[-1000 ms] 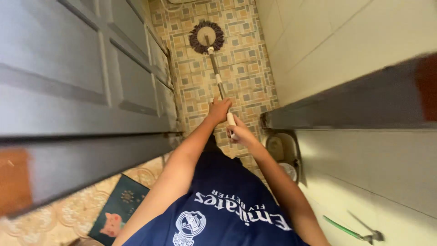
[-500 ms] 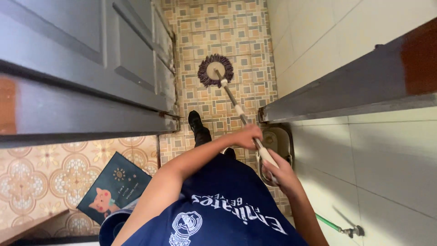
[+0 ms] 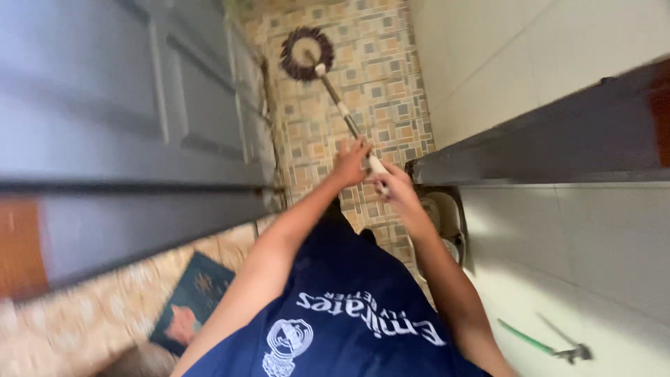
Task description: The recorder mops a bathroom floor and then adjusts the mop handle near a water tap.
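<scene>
The gray door [image 3: 125, 132] is standing very close on the left side, and the mop head [image 3: 307, 53] is sitting on the tiled floor [image 3: 377, 91] just beside the door's bottom edge, so a push to that side could make the mop bang into the door. The floor may be getting wet, and a foot could slip on it. The left hand [image 3: 351, 162] is wrapping around the mop stick [image 3: 342, 112], with the fingers closed on it. The right hand [image 3: 393, 185] is gripping the white part of the stick just behind the left hand, closer to the body. Both hands are touching the stick and sitting near each other. The mop head is lying well away from the hands, far out in front, at the other end of the stick. On the right, the gray door frame [image 3: 544, 139] is also near, and the right elbow could be bumping it.
</scene>
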